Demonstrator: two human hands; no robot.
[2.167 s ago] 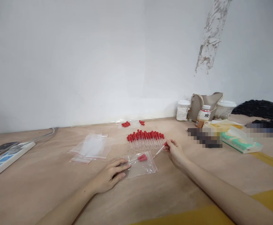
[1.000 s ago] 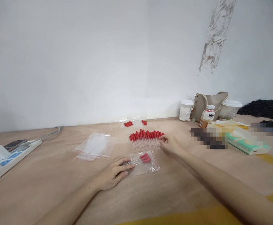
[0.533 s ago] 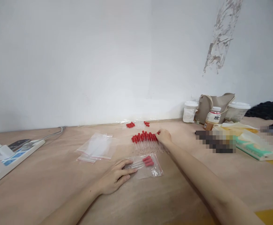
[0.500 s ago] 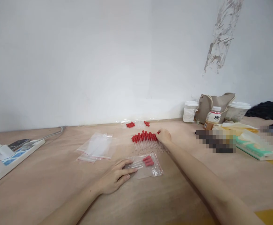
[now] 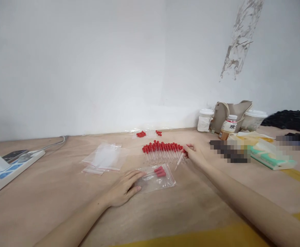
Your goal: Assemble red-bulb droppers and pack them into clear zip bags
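My right hand (image 5: 193, 154) pinches a glass dropper (image 5: 179, 161) by its red bulb end, its clear tube slanting down to the left. Just left of that hand lies a row of several red-bulbed droppers (image 5: 162, 147), side by side with bulbs toward the wall. My left hand (image 5: 125, 187) rests flat, fingers stretched out over the left end of a clear zip bag (image 5: 152, 185). Inside this bag are droppers with red bulbs (image 5: 160, 171); their tube ends are partly hidden by my fingers.
Flat zip bags (image 5: 103, 157) lie at left, near a power strip (image 5: 23, 169) with a phone behind it. By the wall are bags of red bulbs (image 5: 141, 134). At right stand a lidded cup (image 5: 205, 120), a bottle (image 5: 228, 127) and a tissue pack (image 5: 272, 157).
My right hand has moved right from the end of the row, with a dropper now visible in its fingers. My left hand stays on the bag, its fingers slightly shifted.
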